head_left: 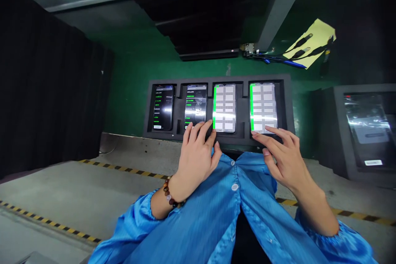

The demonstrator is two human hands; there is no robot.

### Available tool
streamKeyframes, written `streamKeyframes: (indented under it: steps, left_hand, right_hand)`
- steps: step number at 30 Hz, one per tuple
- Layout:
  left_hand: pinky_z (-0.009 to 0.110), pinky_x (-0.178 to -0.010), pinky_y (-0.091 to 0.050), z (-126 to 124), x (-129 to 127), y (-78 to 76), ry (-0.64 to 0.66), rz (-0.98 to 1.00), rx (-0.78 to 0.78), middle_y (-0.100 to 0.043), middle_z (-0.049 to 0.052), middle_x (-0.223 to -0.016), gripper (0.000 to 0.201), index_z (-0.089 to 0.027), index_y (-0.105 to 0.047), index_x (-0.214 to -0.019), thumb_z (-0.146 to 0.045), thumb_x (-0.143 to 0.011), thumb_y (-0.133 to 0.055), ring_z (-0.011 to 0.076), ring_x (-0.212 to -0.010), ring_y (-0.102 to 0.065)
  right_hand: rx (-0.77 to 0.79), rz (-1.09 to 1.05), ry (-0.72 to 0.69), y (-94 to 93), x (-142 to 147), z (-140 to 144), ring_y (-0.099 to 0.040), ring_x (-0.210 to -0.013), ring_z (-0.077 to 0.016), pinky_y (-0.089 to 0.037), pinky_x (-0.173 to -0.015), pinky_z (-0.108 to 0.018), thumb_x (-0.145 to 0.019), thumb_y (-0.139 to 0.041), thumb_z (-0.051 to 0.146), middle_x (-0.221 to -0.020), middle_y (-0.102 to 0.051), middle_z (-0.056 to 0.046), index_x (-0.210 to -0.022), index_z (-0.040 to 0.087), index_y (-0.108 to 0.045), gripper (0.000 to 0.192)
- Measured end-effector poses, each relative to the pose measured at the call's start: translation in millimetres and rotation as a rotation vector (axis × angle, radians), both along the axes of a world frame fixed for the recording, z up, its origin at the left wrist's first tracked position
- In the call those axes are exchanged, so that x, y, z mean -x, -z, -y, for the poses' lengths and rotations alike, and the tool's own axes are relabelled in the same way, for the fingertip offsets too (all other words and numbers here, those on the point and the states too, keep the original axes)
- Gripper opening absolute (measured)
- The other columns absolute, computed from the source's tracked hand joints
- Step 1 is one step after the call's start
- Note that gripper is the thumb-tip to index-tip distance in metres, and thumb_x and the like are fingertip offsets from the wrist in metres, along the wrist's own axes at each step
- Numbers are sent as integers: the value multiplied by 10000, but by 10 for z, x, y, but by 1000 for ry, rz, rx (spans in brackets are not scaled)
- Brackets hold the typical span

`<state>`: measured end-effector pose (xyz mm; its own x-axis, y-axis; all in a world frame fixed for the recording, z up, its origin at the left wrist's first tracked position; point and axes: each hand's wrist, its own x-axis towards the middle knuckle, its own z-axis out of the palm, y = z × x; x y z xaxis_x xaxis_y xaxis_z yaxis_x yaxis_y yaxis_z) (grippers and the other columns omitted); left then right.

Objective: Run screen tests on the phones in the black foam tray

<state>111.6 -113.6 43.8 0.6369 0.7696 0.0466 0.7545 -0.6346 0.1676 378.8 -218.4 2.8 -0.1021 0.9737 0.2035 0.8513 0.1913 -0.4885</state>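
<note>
A dark foam tray holds several phones side by side on a green table. The two left phones show dark screens with text. The two right phones show white grids with a green bar on the left. My left hand, with a bead bracelet on the wrist, rests its fingertips at the bottom edge of the second and third phones. My right hand touches the bottom of the rightmost phone's screen with spread fingers. Neither hand holds anything.
A grey box with a glossy screen stands at the right. Cables and pens lie on a yellow sheet at the back right. A black curtain hangs at the left. Yellow-black striped tape marks the near grey surface.
</note>
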Motion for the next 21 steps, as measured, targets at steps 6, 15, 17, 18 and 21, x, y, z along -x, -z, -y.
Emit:
streamKeyframes:
  steps: [6,15,17,18,21]
  left_hand:
    - [695,-1285,-429,-75,66,47,20,32,10,-644,121,-1579,356,-224,-814,-1314,-260,-1038,-592,380,-1402,-598]
    - [616,-1295,-452,-247,-63,179,253,153,44,-608,96,-1626,368,-258,-790,-1356,-233,-1027,-628,330,-1448,-567]
    - [613,-1281,-468,-272,-107,209,294,179,42,-613,107,-1616,370,-254,-786,-1357,-230,-1022,-632,329,-1438,-573]
    - [612,-1278,-471,-284,-121,222,309,190,41,-615,115,-1609,368,-247,-786,-1355,-230,-1020,-635,329,-1431,-577]
    - [612,-1285,-464,-324,-136,248,343,217,52,-607,123,-1609,356,-242,-789,-1343,-242,-1017,-646,330,-1438,-573]
  right_hand:
    - [-14,17,-2,-2,-33,7,-551,-1491,-334,-391,-1174,-569,-1045,-505,168,-1414,-776,-1,-1506,305,-570,485]
    - [-31,77,148,-30,-331,180,-586,-1460,-373,-404,-1095,-548,-1087,-475,201,-1226,-817,-41,-1456,273,-641,411]
    - [-28,93,160,-51,-358,202,-581,-1474,-369,-406,-1094,-533,-1089,-479,190,-1209,-815,-53,-1451,264,-651,408]
    - [-26,97,162,-57,-364,209,-580,-1478,-366,-407,-1097,-527,-1090,-481,185,-1207,-813,-57,-1454,262,-652,410]
    - [-24,100,170,-56,-365,212,-579,-1481,-363,-407,-1111,-523,-1090,-487,182,-1237,-806,-59,-1464,259,-648,415]
